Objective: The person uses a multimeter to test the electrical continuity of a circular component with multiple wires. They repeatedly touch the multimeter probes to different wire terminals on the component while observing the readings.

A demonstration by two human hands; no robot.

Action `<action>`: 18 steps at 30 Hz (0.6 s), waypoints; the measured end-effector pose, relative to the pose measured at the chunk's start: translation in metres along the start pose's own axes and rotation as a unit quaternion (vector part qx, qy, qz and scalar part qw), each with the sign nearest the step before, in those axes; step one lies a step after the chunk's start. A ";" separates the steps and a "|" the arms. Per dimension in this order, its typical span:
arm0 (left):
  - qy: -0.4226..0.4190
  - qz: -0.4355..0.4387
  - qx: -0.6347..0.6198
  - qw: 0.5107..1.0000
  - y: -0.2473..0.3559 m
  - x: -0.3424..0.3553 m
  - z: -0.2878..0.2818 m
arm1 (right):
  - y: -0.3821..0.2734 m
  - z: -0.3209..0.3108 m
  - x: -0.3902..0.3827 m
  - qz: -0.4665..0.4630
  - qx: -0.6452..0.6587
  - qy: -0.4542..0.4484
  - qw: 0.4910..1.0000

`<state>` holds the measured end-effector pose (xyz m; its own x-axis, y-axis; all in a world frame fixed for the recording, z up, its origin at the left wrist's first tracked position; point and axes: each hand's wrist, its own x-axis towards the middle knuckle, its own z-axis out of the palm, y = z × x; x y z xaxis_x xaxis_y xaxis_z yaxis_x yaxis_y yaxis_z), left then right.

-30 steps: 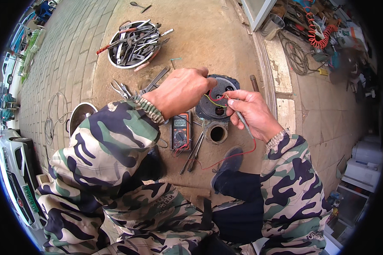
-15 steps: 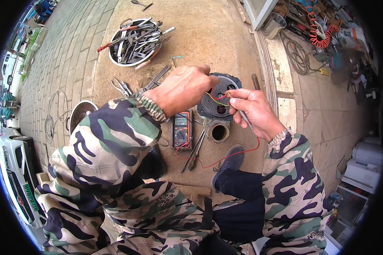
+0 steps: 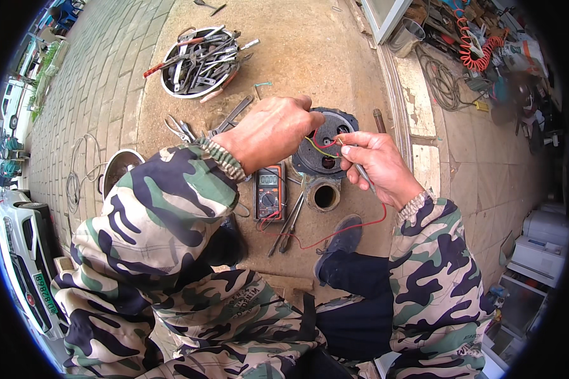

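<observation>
A round dark cast-metal pump or motor body stands on the ground in front of me, with a round port on its near side. Red and yellow-green wires come out over its top. Over its left edge is my left hand, fingers closed; what they pinch is hidden beneath the hand. My right hand grips a multimeter test probe, thumb and forefinger pinched at a wire end above the body. From that probe a red lead runs to the orange-edged multimeter, whose display is lit.
A metal basin heaped with hand tools stands at the far left. Pliers and an adjustable wrench lie beyond my left arm. Long-handled tools lie beside the meter, near my shoe. A second pot sits left.
</observation>
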<state>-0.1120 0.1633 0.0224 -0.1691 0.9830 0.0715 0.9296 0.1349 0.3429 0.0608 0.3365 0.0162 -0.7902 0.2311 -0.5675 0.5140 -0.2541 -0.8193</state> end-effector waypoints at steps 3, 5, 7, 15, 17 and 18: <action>-0.001 -0.004 0.000 1.000 0.001 0.000 -0.001 | 0.001 0.000 0.000 0.001 -0.003 0.001 1.000; -0.002 -0.005 0.002 1.000 0.002 -0.001 -0.001 | 0.002 0.000 0.001 0.002 -0.006 0.000 1.000; -0.001 0.000 0.004 1.000 0.002 0.000 -0.001 | 0.003 -0.002 0.000 0.000 -0.007 0.008 1.000; 0.010 0.007 -0.042 0.999 0.009 -0.008 -0.015 | -0.010 0.011 -0.022 -0.252 -0.295 0.158 0.908; 0.003 0.003 -0.041 0.999 0.006 -0.024 -0.024 | -0.026 0.041 -0.051 -0.224 -0.339 0.111 0.907; -0.003 0.011 -0.053 0.999 0.005 -0.025 -0.019 | -0.021 0.049 -0.062 -0.205 -0.357 0.079 0.908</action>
<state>-0.1094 0.1368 0.0405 -0.1460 0.9865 0.0741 0.8930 0.0992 0.4391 0.0829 0.2817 0.0730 -0.9353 0.3153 -0.1607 0.3171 0.5448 -0.7763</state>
